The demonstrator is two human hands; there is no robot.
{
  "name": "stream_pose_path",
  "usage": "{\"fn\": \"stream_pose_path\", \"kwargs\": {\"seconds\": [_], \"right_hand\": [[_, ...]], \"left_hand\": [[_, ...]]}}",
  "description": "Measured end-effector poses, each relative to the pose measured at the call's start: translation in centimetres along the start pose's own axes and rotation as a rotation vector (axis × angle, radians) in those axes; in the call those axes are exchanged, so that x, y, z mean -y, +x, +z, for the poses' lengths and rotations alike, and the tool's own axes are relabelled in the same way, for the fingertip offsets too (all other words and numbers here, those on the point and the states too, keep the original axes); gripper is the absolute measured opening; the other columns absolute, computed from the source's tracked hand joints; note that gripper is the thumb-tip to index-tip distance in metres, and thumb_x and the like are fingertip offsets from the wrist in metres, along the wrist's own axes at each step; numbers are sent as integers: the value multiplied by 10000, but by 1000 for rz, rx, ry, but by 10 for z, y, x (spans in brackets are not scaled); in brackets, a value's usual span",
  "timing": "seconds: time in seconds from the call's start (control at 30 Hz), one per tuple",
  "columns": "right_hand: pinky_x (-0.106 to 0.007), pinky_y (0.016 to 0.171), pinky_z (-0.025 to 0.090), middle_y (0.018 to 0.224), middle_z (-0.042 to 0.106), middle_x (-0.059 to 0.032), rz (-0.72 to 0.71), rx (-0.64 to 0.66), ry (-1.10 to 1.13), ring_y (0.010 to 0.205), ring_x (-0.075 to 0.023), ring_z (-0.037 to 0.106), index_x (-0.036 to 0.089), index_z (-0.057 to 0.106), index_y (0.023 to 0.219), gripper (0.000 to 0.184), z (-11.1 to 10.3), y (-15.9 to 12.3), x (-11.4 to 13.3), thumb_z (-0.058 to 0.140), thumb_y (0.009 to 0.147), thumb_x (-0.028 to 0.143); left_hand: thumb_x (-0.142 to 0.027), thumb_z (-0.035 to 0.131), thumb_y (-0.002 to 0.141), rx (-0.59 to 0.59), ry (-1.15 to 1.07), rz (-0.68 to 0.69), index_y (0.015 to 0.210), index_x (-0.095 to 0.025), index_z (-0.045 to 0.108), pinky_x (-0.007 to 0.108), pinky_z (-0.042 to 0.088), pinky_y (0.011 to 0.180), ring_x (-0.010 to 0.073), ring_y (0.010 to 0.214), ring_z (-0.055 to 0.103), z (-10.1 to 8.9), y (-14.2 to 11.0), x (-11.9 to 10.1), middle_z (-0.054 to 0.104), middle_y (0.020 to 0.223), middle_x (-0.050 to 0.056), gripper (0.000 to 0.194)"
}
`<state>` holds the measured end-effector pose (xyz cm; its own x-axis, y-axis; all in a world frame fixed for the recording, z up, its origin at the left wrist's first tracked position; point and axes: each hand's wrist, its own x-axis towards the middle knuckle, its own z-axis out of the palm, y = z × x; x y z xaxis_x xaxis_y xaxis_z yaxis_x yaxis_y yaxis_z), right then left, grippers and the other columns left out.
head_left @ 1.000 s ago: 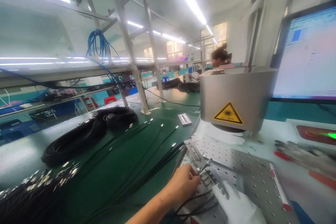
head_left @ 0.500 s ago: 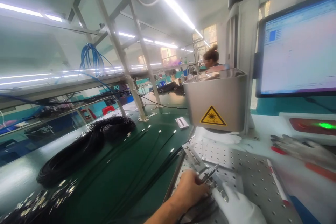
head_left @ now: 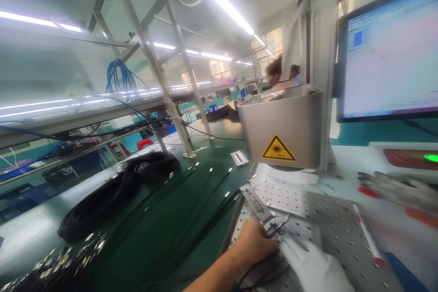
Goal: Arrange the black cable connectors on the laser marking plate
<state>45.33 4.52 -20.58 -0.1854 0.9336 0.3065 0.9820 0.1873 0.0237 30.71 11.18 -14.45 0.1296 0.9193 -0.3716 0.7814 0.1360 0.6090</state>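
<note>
Left hand [head_left: 251,244] pinches a plug [head_left: 278,228] at the near fixture [head_left: 260,205] — gloved right hand [head_left: 313,267] rests beside it, grip unclear; cables [head_left: 191,219] lie left.

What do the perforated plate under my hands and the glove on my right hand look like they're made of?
The perforated plate looks like bare metal, probably aluminium: matte silver-grey with a regular grid of small holes. The glove on the right hand looks like thin white cloth, soft and creased, though motion blur hides the weave.
</note>
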Motion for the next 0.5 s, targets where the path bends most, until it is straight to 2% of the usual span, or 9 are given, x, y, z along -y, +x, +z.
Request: {"fn": "stream_pose_path", "kwargs": {"seconds": [0.1,0.2,0.33,0.5], "right_hand": [[-237,665,552,1302,574,-20,-28,31,-4,861,-145,619,368,640,1251,533,-6,5,-2,400,855,103],[-252,653,544,1326,558,-8,-54,86,-11,845,-151,619,391,629,1258,571,-7,10,-3,397,837,83],[-288,683,554,1320,561,-24,-26,111,12,844,-159,622,401,633,1250,580,-4,12,-1,385,836,78],[-291,701,560,1319,561,-25,-26,141,-23,848,-169,631,398,637,1247,558,-7,13,1,386,852,95]], "left_hand": [[-209,628,613,35,-28,17,530,-159,506,227,269,496,71,486,389,-3,-1,2,394,471,-54,156],[-218,637,625,73,2,-8,595,-157,567,227,307,527,99,528,466,-9,-4,2,450,502,-45,98],[-200,681,604,3,140,46,580,-149,572,231,277,558,78,590,408,-11,-8,-3,413,530,-54,123],[-176,714,590,35,99,14,547,-152,529,235,274,567,75,569,376,-11,-4,-4,389,502,-57,191]]}}
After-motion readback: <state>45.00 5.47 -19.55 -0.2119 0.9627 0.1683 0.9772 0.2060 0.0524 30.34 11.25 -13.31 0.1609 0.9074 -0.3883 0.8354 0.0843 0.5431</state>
